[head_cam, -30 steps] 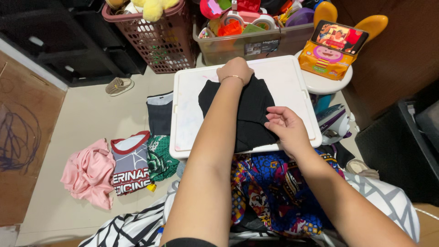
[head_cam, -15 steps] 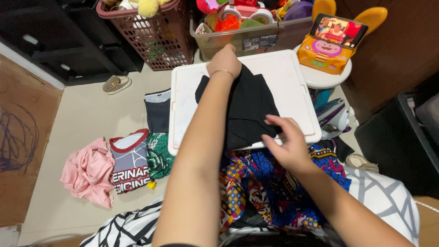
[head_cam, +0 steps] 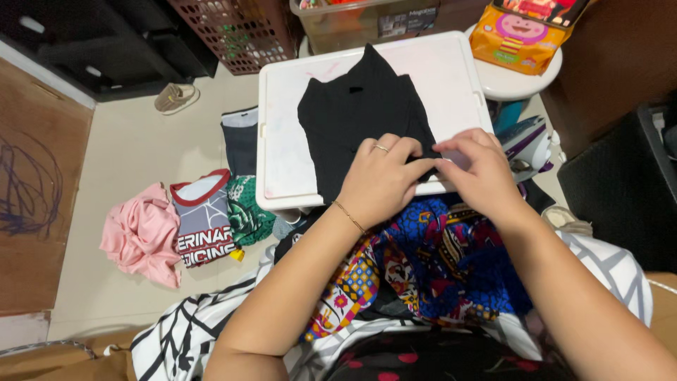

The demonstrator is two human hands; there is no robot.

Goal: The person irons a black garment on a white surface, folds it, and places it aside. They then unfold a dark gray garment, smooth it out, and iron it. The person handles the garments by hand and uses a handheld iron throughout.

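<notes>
A black garment [head_cam: 356, 120] lies spread on a white plastic lid [head_cam: 282, 152] that serves as a table top. My left hand [head_cam: 381, 176] rests on the garment's near part, fingers curled around the cloth, with a ring and a thin bracelet on it. My right hand [head_cam: 476, 169] pinches the garment's near right edge, fingertips touching the left hand's. A colourful patterned cloth [head_cam: 437, 261] lies on my lap just below both hands.
On the floor at left lie a pink garment [head_cam: 141, 233], a grey-and-red jersey [head_cam: 203, 229], a green patterned cloth [head_cam: 248, 219] and a dark folded piece [head_cam: 241, 141]. A brown laundry basket [head_cam: 236, 32], a clear toy bin [head_cam: 360, 25], an orange pack [head_cam: 515, 35] and a clothes iron [head_cam: 527, 144] surround the lid.
My left hand has pulled back from the garment's far end to its near edge and met the right hand. The view has tilted down toward my lap.
</notes>
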